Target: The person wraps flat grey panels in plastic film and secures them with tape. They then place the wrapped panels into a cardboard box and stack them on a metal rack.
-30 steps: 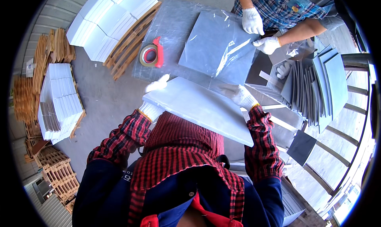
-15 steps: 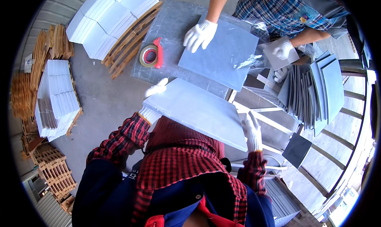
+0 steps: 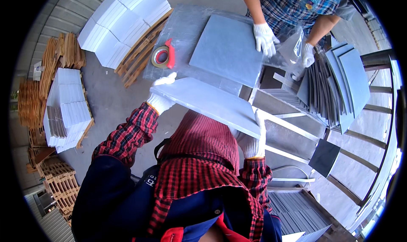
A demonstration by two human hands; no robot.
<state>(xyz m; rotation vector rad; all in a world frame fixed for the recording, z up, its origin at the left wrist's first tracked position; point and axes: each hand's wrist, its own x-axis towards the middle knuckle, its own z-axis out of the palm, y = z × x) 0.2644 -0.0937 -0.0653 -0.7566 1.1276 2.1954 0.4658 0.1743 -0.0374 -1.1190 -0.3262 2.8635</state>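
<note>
A grey rectangular tile (image 3: 207, 103) is held tilted in front of my body. My left hand (image 3: 163, 92), in a white knitted glove, grips its left end with the thumb over the top edge. At the opposite end my right hand (image 3: 253, 137), also gloved, holds the right edge, partly hidden beneath it. Just beyond lies another grey tile (image 3: 229, 47) on the plastic-covered table (image 3: 182, 19). A co-worker's gloved hand (image 3: 265, 38) rests at that tile's right side; the other gloved hand (image 3: 308, 55) is by crumpled clear plastic (image 3: 290, 49).
A red tape dispenser (image 3: 171, 53) lies on the table's left part. Several grey tiles (image 3: 339, 85) stand on edge in a rack at right. A dark square tile (image 3: 324, 158) sits below them. White cartons (image 3: 121, 26) on pallets and stacked wooden pallets (image 3: 55, 182) are at left.
The tile I hold has tilted more, and my right hand has shifted left and partly under it. The co-worker's hand has moved from the table tile's middle to its right edge.
</note>
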